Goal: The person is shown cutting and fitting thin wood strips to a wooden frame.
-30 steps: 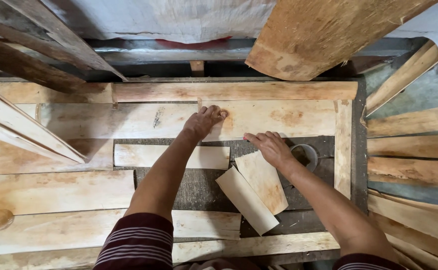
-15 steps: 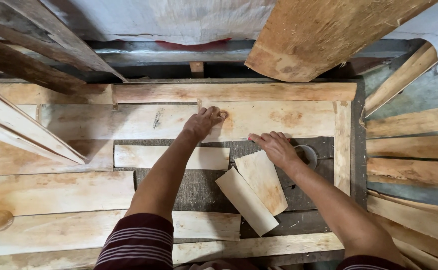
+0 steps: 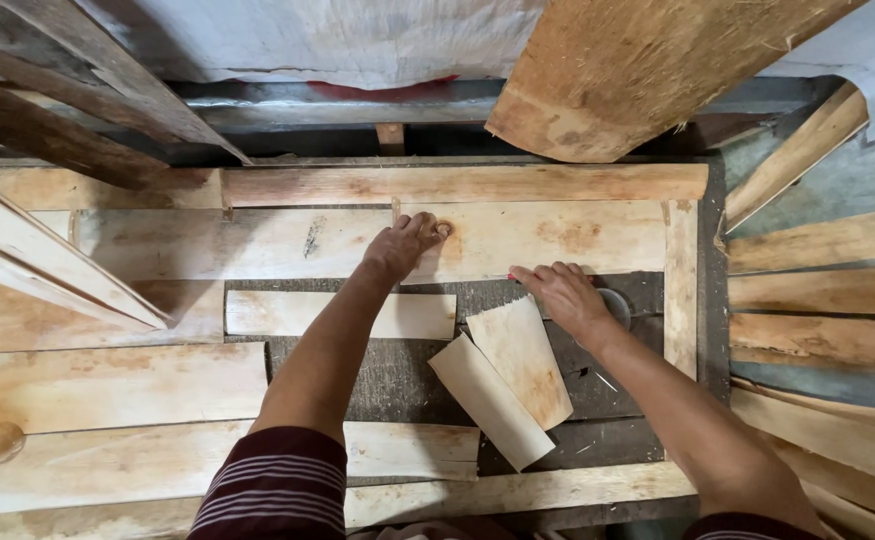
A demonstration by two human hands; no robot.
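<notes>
My left hand [image 3: 403, 245] rests with bent fingers on a wide pale plank [image 3: 258, 245], right at the joint with the plank beside it [image 3: 568, 235]. Nothing shows in its grip. My right hand [image 3: 561, 295] lies palm down on the dark surface [image 3: 398, 375], its fingertips touching a small red thing [image 3: 511, 276] that is mostly hidden. A round grey metal object [image 3: 619, 305] sits just behind that hand. Two loose thin wood offcuts [image 3: 518, 360] overlap below the right hand. A short flat board [image 3: 278, 313] lies under my left forearm.
A framing strip [image 3: 458, 183] runs along the far side and another [image 3: 680, 290] down the right. Rough planks [image 3: 108, 385] lie at left, and slats [image 3: 828, 300] are stacked at right. A thick beam [image 3: 638, 70] and dark sticks [image 3: 68, 90] lean overhead.
My right hand has slid a little left and away from me, toward the small red thing. My left hand has stayed at the plank joint.
</notes>
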